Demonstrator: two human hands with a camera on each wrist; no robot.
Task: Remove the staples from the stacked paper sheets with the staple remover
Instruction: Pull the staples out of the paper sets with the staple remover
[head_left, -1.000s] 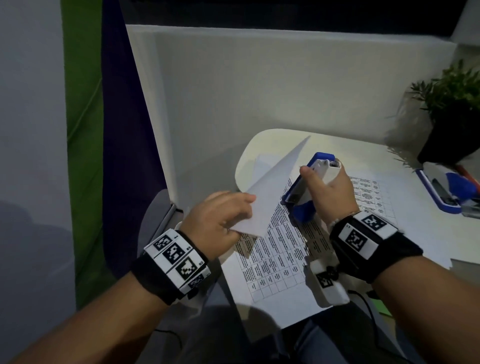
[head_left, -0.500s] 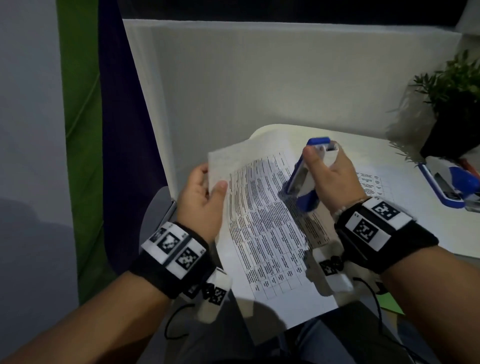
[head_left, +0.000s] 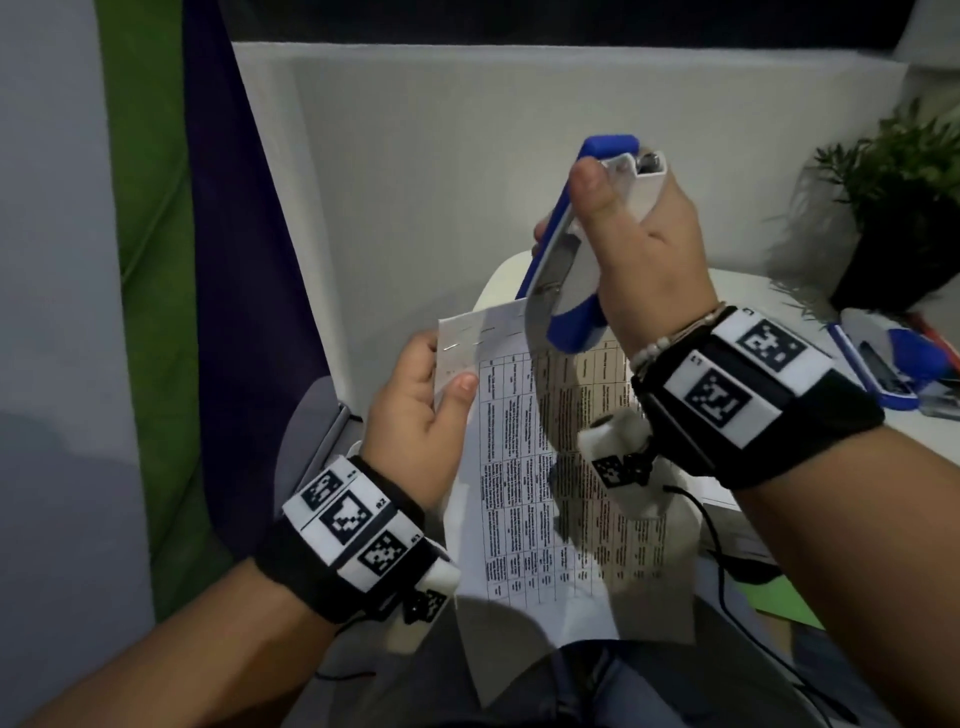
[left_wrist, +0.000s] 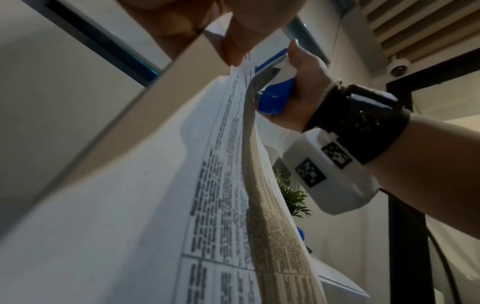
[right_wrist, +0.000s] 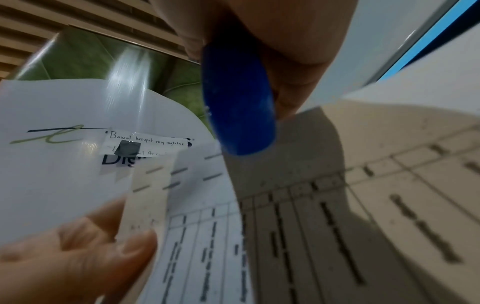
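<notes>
A stack of printed paper sheets (head_left: 519, 493) hangs upright in front of me, off the table. My left hand (head_left: 431, 384) pinches its top left corner, thumb on the front. Small staples (head_left: 452, 345) show along the top margin beside that thumb. My right hand (head_left: 597, 208) grips a blue and white staple remover (head_left: 566, 249), held steeply with its metal tip at the paper's top edge. In the left wrist view the staple remover (left_wrist: 275, 96) meets a lifted sheet of the paper (left_wrist: 155, 205). The right wrist view shows the remover's blue end (right_wrist: 239, 102) above the staples (right_wrist: 179, 170).
A white table (head_left: 753, 291) lies behind the paper, against a white partition (head_left: 467, 156). At the right stand a potted plant (head_left: 904, 208) and a blue and white stapler (head_left: 883, 364). A green sheet (head_left: 784, 603) pokes out under my right forearm.
The paper has come up off the table and now hangs upright. My left hand went from a folded-over page to the top left corner. My right hand rose with the staple remover.
</notes>
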